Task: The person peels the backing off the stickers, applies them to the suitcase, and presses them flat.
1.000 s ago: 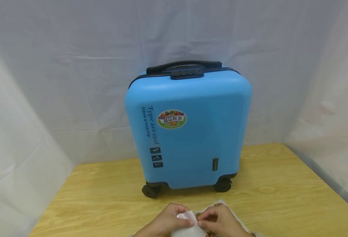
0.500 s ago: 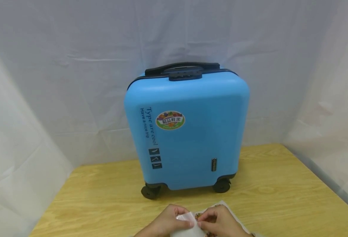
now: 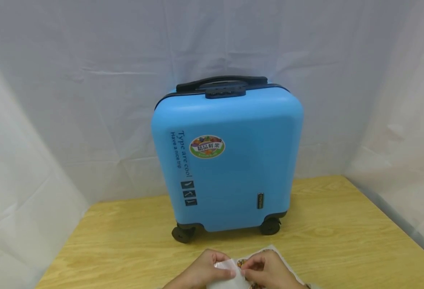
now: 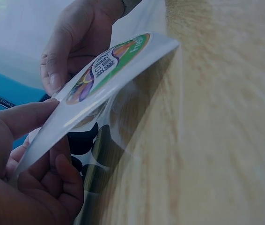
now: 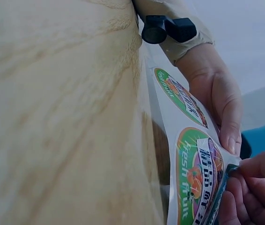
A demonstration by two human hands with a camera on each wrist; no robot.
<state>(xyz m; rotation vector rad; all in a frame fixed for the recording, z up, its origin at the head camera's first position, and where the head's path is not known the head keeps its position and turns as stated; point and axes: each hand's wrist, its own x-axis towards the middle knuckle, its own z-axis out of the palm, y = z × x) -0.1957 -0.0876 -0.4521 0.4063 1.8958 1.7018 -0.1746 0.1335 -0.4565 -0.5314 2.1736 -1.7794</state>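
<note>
My left hand (image 3: 204, 271) holds a white sheet of fruit stickers (image 3: 227, 281) between thumb and fingers, its near part bent up. Across from it, my right hand (image 3: 270, 271) has thumb and forefinger pinched together at the bent edge. In the right wrist view, oval "fresh fruit" stickers (image 5: 195, 176) show on the sheet, and the right fingertips (image 5: 247, 166) meet at its edge. Whether they grip a sticker's rim or the backing, I cannot tell. One printed oval (image 4: 109, 68) also faces up in the left wrist view, beside the left thumb.
Behind the hands a blue suitcase (image 3: 230, 168) stands upright on its black wheels, handle on top. One oval fruit sticker (image 3: 207, 147) is on its front, right of the printed lettering. The wooden table (image 3: 125, 224) is bordered by white cloth (image 3: 107, 100) at the back and sides.
The head view has shifted slightly. Both hands stay almost in place on the sheet, the fingers barely moving.
</note>
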